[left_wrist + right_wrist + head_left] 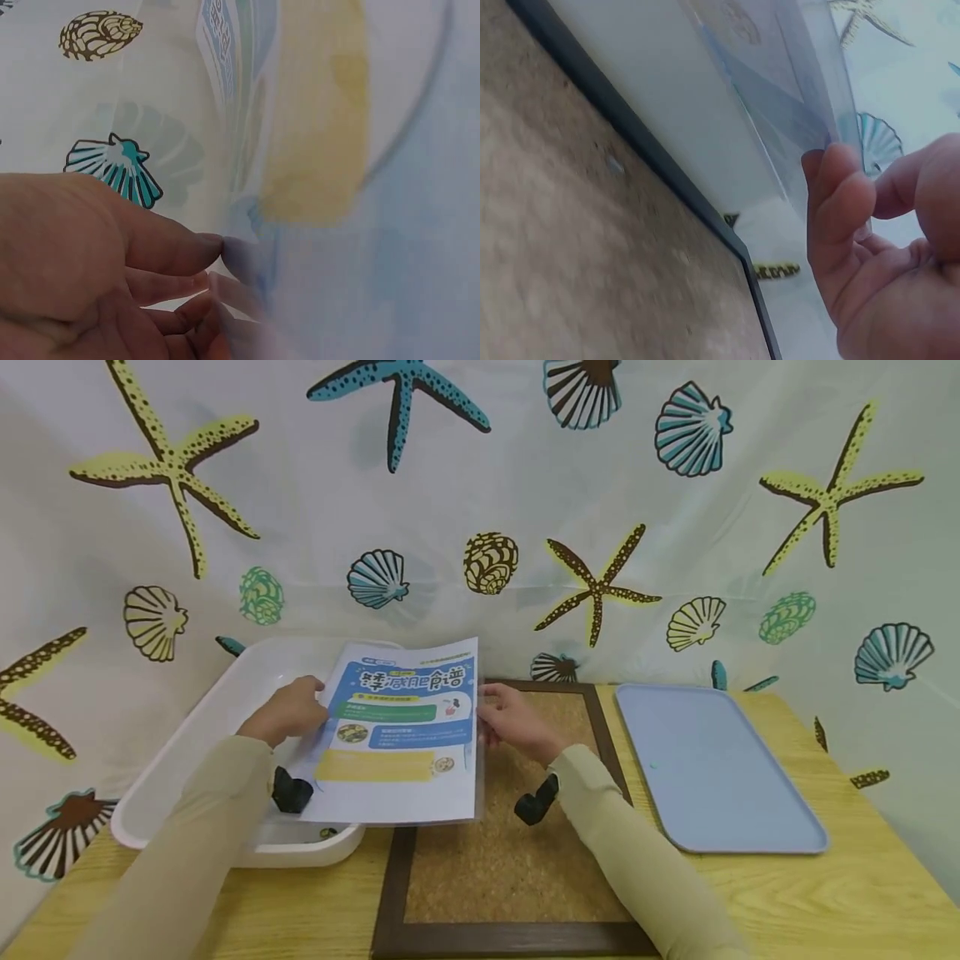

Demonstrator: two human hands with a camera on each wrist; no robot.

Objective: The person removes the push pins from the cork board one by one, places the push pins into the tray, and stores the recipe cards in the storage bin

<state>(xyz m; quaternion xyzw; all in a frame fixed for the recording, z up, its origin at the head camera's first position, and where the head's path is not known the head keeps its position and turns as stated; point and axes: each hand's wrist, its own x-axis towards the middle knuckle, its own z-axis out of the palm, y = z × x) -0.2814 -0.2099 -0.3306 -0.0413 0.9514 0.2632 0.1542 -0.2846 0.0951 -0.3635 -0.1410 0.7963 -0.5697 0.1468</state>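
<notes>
A printed poster sheet in a clear plastic sleeve (397,793) is held up between both hands, its coloured Chinese heading facing the head camera. At its left edge my left hand (288,710) pinches it between thumb and fingers; the left wrist view shows the thumb (176,247) on the clear edge. My right hand (521,722) grips the opposite edge, and in the right wrist view its fingers (832,202) bend round the clear film. The sheet hangs over the right part of a white tub (172,760) and the left side of a brown-framed cork board (517,877).
On the right of the wooden table (780,893) lies a light blue-grey tray (720,768). A pale curtain (480,452) with starfish and shells hangs behind everything. Something small and dark (327,832) shows inside the tub's front corner.
</notes>
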